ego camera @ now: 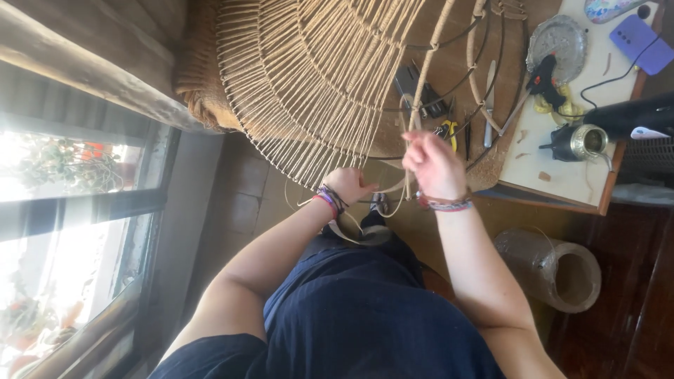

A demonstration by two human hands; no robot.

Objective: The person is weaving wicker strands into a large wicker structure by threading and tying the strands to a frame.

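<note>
A large round wire frame (316, 77), wrapped in pale cane strands, fills the upper middle of the head view. My left hand (351, 184) grips the frame's lower rim where the woven strands end. My right hand (432, 163) is raised beside it, fingers pinched on a thin pale cane strand (420, 105) that runs up along the frame. Loose cane loops (351, 228) hang below both hands over my dark blue lap. Braided bracelets sit on both wrists.
A wooden table (562, 186) at right carries a black glue gun (542, 74), a round metal tray (558, 38), a small metal pot (579, 142), yellow-handled pliers (449, 132) and a purple phone (639, 43). A clear roll (554, 270) lies on the floor. A window (63, 210) is at left.
</note>
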